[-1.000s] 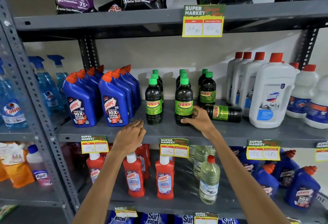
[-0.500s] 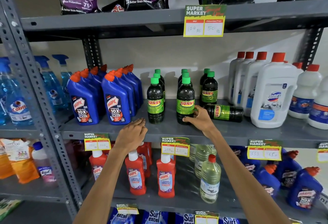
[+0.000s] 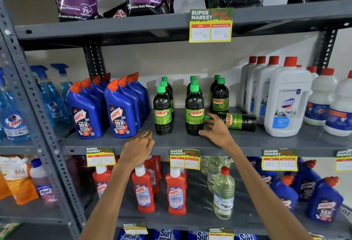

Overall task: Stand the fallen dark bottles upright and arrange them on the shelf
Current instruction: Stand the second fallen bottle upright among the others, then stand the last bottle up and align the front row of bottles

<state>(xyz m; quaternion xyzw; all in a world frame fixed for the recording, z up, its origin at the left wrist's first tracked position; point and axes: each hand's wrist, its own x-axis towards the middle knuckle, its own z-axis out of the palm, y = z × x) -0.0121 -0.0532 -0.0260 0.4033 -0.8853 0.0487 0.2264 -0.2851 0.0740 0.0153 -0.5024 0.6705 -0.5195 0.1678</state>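
Several dark bottles with green caps and green "SUNNY" labels stand upright in three short rows on the grey middle shelf point(image 3: 190, 142). One more dark bottle point(image 3: 238, 121) lies on its side to their right, cap toward the left. My right hand point(image 3: 215, 127) is spread between the front middle upright bottle point(image 3: 194, 110) and the lying bottle's neck, fingers apart and touching both. My left hand point(image 3: 139, 146) rests flat on the shelf's front edge, holding nothing, just left of the front left upright bottle point(image 3: 162, 110).
Blue Harpic bottles point(image 3: 120, 110) crowd the shelf left of the dark bottles. Tall white Domex bottles point(image 3: 285, 99) stand close on the right. Detergent pouches hang over the shelf above. Red Harpic bottles and clear bottles fill the shelf below.
My right hand has opened wider and shifted slightly right toward the lying bottle's neck. My left hand has flattened on the shelf edge. The lying bottle has not moved.
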